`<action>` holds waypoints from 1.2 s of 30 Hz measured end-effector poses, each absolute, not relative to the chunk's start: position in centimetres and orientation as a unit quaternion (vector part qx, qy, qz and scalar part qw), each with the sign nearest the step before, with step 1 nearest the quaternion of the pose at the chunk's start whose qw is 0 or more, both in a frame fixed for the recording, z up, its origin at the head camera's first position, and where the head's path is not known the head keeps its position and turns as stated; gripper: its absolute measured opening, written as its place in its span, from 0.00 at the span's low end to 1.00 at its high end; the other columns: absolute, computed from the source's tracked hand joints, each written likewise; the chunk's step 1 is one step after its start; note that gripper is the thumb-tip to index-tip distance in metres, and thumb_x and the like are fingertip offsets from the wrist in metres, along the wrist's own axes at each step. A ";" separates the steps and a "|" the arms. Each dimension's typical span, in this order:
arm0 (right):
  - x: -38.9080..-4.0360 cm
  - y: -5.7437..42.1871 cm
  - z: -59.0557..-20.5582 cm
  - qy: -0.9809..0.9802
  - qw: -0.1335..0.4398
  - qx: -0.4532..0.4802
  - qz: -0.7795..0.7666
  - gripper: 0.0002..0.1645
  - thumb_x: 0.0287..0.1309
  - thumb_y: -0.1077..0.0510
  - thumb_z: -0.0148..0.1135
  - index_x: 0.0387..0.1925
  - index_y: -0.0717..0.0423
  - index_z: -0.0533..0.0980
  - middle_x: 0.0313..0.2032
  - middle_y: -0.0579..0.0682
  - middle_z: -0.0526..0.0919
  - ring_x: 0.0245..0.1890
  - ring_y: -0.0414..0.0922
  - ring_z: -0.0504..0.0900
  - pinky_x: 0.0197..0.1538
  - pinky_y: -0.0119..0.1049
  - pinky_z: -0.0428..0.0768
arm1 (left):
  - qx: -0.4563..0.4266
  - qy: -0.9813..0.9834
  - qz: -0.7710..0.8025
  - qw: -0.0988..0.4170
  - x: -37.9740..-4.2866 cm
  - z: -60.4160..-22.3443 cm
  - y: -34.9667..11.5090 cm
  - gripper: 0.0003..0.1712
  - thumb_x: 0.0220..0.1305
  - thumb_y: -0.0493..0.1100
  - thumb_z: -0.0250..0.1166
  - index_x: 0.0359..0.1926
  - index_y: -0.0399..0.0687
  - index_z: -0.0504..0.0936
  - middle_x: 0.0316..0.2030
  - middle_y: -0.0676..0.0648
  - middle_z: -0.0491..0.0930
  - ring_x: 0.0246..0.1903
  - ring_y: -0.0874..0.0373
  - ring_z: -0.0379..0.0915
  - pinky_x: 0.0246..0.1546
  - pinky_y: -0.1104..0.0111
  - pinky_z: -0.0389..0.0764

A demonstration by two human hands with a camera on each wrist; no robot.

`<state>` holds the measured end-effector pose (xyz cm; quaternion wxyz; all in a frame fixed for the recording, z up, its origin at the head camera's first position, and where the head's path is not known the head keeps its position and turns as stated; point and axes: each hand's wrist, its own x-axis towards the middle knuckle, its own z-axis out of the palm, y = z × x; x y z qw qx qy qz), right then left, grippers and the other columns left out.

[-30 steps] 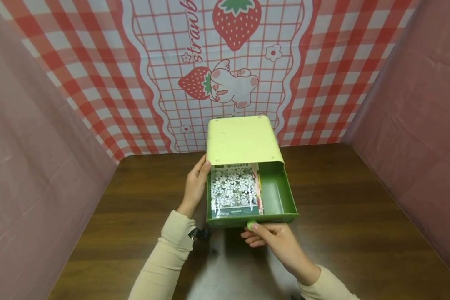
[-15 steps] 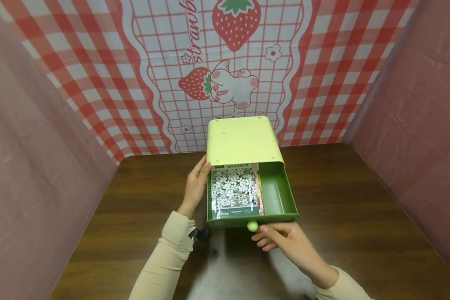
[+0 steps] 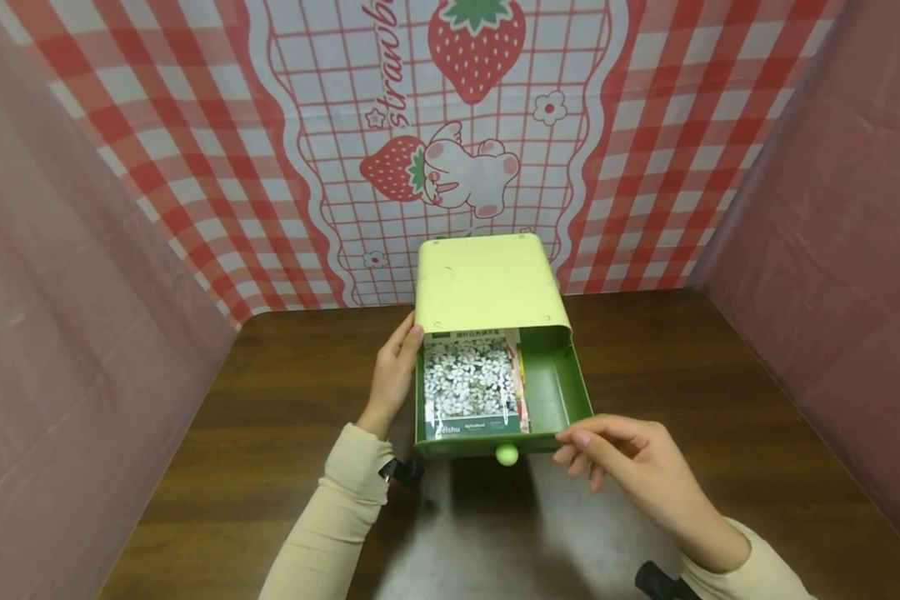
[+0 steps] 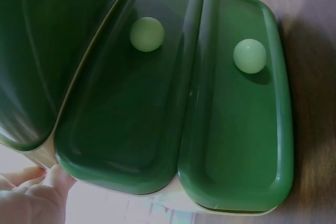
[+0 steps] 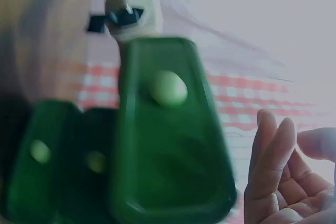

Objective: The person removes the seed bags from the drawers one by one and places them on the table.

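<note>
A small pale yellow cabinet (image 3: 487, 279) stands on the table with its top green drawer (image 3: 551, 396) pulled out. Inside the drawer's left part lies a flat packet (image 3: 471, 379) printed with white flowers, over other packets whose reddish and yellow edges show. My left hand (image 3: 392, 375) rests against the cabinet's left side, fingertips near its front edge. Off the round light green knob (image 3: 507, 455), my right hand (image 3: 637, 471) hovers at the drawer's front right corner, fingers loosely bent and holding nothing. The right wrist view shows that hand (image 5: 289, 177) beside the drawer front.
Below, two more green drawers, the middle one (image 4: 121, 114) and the bottom one (image 4: 236, 129), are pushed in, each with a round knob. The brown wooden table (image 3: 270, 433) surrounds the cabinet. A red-checked strawberry cloth (image 3: 330, 167) hangs behind, pink cloths at both sides.
My right hand has let go of the drawer's knob and moved right, to the drawer's front right corner. My left hand and the pulled-out drawer have stayed in place.
</note>
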<state>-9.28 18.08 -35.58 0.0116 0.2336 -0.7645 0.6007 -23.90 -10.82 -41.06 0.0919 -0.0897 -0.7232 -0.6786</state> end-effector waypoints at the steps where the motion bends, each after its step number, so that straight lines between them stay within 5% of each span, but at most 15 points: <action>1: -9.4 18.2 -35.0 -0.767 0.025 0.234 0.597 0.10 0.68 0.68 0.54 0.42 0.67 0.81 0.32 0.44 0.89 0.28 0.41 0.85 0.25 0.36 0.84 | -0.089 -0.723 -0.679 0.092 -23.9 -41.1 -10.8 0.31 0.76 0.52 0.50 0.72 0.42 0.63 0.72 0.43 0.63 0.73 0.49 0.56 0.75 0.56 0.58; 7: -11.4 18.6 -32.1 -0.779 0.108 0.251 0.564 0.08 0.64 0.71 0.57 0.40 0.67 0.82 0.32 0.51 0.88 0.30 0.40 0.86 0.30 0.33 0.86 | -0.097 -0.720 -0.681 0.094 -23.9 -41.0 -10.8 0.30 0.76 0.50 0.49 0.72 0.41 0.62 0.72 0.43 0.63 0.73 0.48 0.56 0.75 0.56 0.58; 15: -15.2 18.0 -30.6 -0.825 0.213 0.277 0.443 0.09 0.62 0.65 0.63 0.41 0.52 0.84 0.37 0.45 0.88 0.39 0.33 0.84 0.42 0.20 0.81 | -0.097 -0.721 -0.680 0.090 -24.0 -41.2 -10.8 0.30 0.77 0.50 0.48 0.73 0.42 0.61 0.73 0.43 0.62 0.73 0.48 0.55 0.75 0.56 0.57; 20: -17.2 17.0 -30.8 -0.856 0.195 0.281 0.387 0.11 0.62 0.60 0.65 0.45 0.48 0.83 0.42 0.44 0.86 0.38 0.32 0.79 0.39 0.21 0.78 | -0.099 -0.722 -0.678 0.094 -23.9 -41.1 -10.8 0.30 0.77 0.50 0.48 0.73 0.41 0.61 0.73 0.42 0.61 0.73 0.47 0.55 0.75 0.56 0.57; 28: -18.4 15.3 -31.7 -0.884 0.091 0.329 0.319 0.16 0.64 0.57 0.64 0.53 0.51 0.81 0.51 0.47 0.85 0.50 0.43 0.82 0.49 0.48 0.83 | -0.091 -0.722 -0.680 0.092 -23.8 -41.0 -10.8 0.31 0.76 0.52 0.49 0.73 0.43 0.61 0.72 0.45 0.63 0.73 0.50 0.56 0.75 0.57 0.58; 36: -19.3 14.2 -33.0 -0.923 0.016 0.330 0.199 0.28 0.64 0.47 0.63 0.62 0.54 0.74 0.58 0.52 0.80 0.53 0.47 0.80 0.56 0.49 0.81 | -0.091 -0.723 -0.678 0.090 -23.5 -40.7 -10.8 0.30 0.77 0.51 0.49 0.73 0.43 0.62 0.72 0.44 0.63 0.73 0.50 0.55 0.75 0.58 0.58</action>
